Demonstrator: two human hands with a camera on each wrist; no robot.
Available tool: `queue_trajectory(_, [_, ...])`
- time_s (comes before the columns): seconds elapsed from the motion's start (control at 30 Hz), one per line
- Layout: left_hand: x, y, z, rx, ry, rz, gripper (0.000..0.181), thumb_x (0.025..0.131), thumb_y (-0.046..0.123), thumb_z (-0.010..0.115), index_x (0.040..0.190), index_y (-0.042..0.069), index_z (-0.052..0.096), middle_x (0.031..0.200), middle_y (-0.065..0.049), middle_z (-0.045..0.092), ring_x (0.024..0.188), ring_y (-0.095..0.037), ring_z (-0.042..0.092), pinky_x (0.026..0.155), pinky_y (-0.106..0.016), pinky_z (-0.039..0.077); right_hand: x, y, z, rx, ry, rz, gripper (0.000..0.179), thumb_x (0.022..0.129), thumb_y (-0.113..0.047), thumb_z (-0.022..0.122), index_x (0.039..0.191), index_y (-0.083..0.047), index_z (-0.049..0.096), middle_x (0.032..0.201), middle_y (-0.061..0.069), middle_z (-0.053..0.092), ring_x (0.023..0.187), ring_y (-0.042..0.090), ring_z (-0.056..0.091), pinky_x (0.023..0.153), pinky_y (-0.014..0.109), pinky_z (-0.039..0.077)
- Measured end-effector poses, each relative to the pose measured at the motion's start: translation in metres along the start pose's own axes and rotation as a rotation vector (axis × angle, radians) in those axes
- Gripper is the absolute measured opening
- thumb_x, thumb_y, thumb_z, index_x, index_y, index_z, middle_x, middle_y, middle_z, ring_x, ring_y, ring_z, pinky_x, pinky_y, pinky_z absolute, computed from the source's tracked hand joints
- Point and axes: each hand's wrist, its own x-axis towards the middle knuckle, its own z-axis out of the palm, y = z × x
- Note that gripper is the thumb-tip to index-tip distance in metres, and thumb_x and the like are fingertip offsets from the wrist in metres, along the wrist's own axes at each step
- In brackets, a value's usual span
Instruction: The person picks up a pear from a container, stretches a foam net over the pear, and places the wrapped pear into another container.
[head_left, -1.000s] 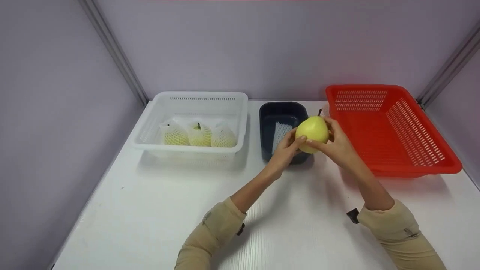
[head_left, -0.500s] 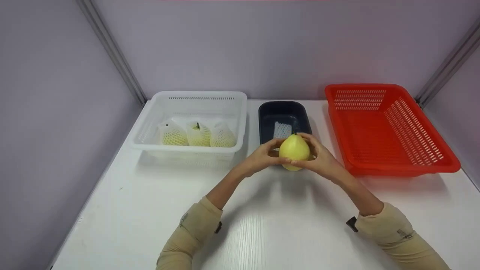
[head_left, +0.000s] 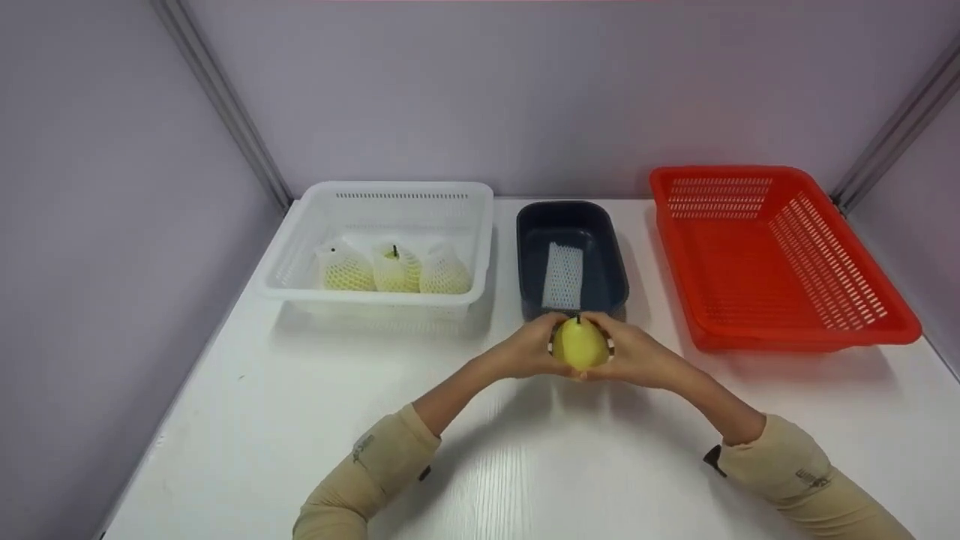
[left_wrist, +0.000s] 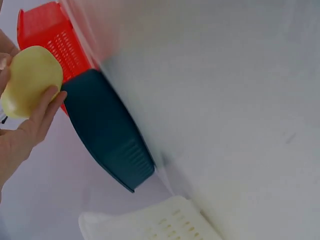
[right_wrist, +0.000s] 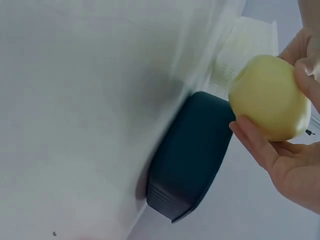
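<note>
A bare yellow pear (head_left: 581, 346) is held upright between both hands, its dark stem pointing up. My left hand (head_left: 527, 351) grips its left side and my right hand (head_left: 637, 355) grips its right side, with the thumbs meeting at the front. In the left wrist view the pear (left_wrist: 33, 81) is clear of the table, and the left fingers lie along its skin. The right wrist view has the pear's rounded base (right_wrist: 270, 98) over the right fingers. Just beyond the hands stands a dark blue box (head_left: 619, 262) with a white foam net (head_left: 564, 277) lying flat in it.
At the left, a white basket (head_left: 375, 297) holds three pears in foam nets (head_left: 397, 271). A red slatted basket (head_left: 802, 341) stands on the right. Grey-white panels (head_left: 525, 90) enclose the back and sides of the white table (head_left: 285, 435).
Both hands have brought the pear left and toward the body, away from the red basket and the dark box. The foam net in the box has come into fuller view.
</note>
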Motion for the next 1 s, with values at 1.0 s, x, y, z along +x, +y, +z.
queue_trajectory(1.0, [0.013,-0.005,0.046,0.664,-0.147,-0.165,0.056,0.086,0.038,0.061,0.118,-0.004,0.041,0.085,-0.009,0.055,0.078,-0.019,0.051,0.082,-0.032,0.031,0.002,0.014,0.017,-0.127,-0.151,-0.058,0.065,0.072,-0.009,0.071,0.124,-0.005,0.031,0.116,0.01,0.046,0.097,0.023,0.048,0.083,0.039,0.044])
